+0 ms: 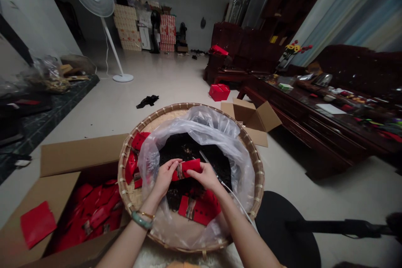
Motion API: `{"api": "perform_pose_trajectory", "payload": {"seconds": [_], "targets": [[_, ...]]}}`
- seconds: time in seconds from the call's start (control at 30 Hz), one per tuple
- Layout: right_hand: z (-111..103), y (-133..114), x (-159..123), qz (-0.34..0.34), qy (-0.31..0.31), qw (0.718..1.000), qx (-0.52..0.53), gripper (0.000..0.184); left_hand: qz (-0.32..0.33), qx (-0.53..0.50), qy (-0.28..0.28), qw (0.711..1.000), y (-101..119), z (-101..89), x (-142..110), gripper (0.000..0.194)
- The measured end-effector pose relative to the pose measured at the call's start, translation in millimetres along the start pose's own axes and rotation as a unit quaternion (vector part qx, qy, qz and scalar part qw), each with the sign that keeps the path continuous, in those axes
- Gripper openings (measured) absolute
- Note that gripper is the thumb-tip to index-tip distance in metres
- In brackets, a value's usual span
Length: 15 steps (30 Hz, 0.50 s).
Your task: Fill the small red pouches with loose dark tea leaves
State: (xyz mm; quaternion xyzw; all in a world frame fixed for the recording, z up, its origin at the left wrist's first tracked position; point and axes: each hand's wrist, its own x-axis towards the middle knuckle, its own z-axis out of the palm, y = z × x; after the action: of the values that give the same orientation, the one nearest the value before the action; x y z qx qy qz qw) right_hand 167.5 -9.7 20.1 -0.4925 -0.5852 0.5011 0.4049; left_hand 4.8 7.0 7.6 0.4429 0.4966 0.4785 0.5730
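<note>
My left hand (pixel 165 177) and my right hand (pixel 207 177) both pinch a red paper packet (pixel 189 168) with a printed label, held over dark loose granular material (pixel 188 148). That material lies inside a clear plastic bag (pixel 204 127) lining a round woven bamboo tray (pixel 188 106). A thin metal rod (pixel 204 160) with a white cord (pixel 234 197) passes under my right hand. More red packets (pixel 197 209) lie on the bag near my wrists, and others (pixel 133 163) lie along the tray's left side. Whether the packet's opening holds anything is hidden.
An open cardboard box (pixel 78 155) full of red packets stands at lower left, and another open box (pixel 254 119) sits beyond the tray. A black round stool (pixel 282 234) is at lower right. A cluttered dark wooden table (pixel 301 113) stands to the right, with a standing fan (pixel 97 4) far off.
</note>
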Motion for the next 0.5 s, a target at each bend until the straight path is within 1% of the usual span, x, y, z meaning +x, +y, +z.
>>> {"api": "perform_pose_trajectory", "payload": {"seconds": [0.07, 0.1, 0.13, 0.23, 0.27, 0.3, 0.33, 0.37, 0.4, 0.43, 0.5], "targets": [[-2.1, -0.6, -1.1, 0.025, -0.075, 0.996, 0.041, 0.039, 0.022, 0.042, -0.009, 0.999, -0.6, -1.5, 0.8, 0.037], [-3.4, -1.0, -1.7, 0.039, -0.09, 0.994, 0.051, 0.041, 0.029, 0.058, -0.016, 0.998, -0.5, -2.4, 1.2, 0.036], [-4.8, -1.6, -2.3, 0.055, -0.092, 0.993, 0.057, 0.043, 0.032, 0.071, -0.021, 0.997, -0.3, -3.3, 1.6, 0.037], [-8.2, -5.4, -3.6, 0.091, -0.062, 0.991, 0.07, 0.052, 0.032, 0.107, -0.038, 0.993, -0.2, -4.8, 2.2, 0.041], [-9.0, -7.3, -3.9, 0.096, -0.055, 0.991, 0.08, 0.053, 0.044, 0.127, -0.038, 0.99, -0.1, -4.8, 1.6, 0.042], [-9.6, -9.2, -4.3, 0.1, -0.053, 0.989, 0.094, 0.055, 0.071, 0.16, -0.032, 0.984, 0.1, -4.5, 0.3, 0.044], [-9.9, -10.9, -4.8, 0.101, -0.055, 0.987, 0.113, 0.055, 0.113, 0.207, -0.023, 0.971, 0.7, -4.0, -1.8, 0.048], [-9.9, -12.2, -5.3, 0.101, -0.061, 0.984, 0.131, 0.055, 0.163, 0.266, -0.014, 0.95, 1.7, -3.4, -4.5, 0.054], [-9.5, -12.8, -5.8, 0.098, -0.068, 0.982, 0.149, 0.054, 0.221, 0.334, -0.007, 0.916, 3.0, -2.7, -7.7, 0.064], [-8.7, -12.6, -6.2, 0.094, -0.074, 0.979, 0.164, 0.053, 0.269, 0.398, -0.016, 0.877, 4.5, -2.0, -10.9, 0.069], [-6.2, -10.4, -6.2, 0.09, -0.075, 0.976, 0.185, 0.05, 0.323, 0.491, -0.055, 0.807, 6.9, -1.0, -16.0, 0.066]]}}
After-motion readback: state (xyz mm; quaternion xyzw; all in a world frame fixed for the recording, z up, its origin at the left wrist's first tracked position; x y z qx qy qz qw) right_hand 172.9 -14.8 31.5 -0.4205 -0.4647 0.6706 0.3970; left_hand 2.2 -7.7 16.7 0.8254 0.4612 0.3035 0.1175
